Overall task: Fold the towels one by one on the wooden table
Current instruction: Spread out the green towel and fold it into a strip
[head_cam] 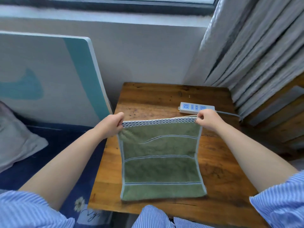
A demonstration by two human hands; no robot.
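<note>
A green towel (162, 163) with thin blue stripes and a blue-and-white checked top band is stretched over the wooden table (220, 162). My left hand (111, 125) pinches its top left corner and my right hand (208, 120) pinches its top right corner, holding that edge lifted. The towel's lower edge lies on the table near me. A second layer shows behind the top edge, so the towel looks doubled.
A white power strip (196, 107) with a grey cable lies on the table behind the towel. Grey curtains (255, 46) hang at the right. To the left are a bed with a dark blue sheet (54, 145), a pillow (14, 139) and a leaning white-and-teal board (49, 76).
</note>
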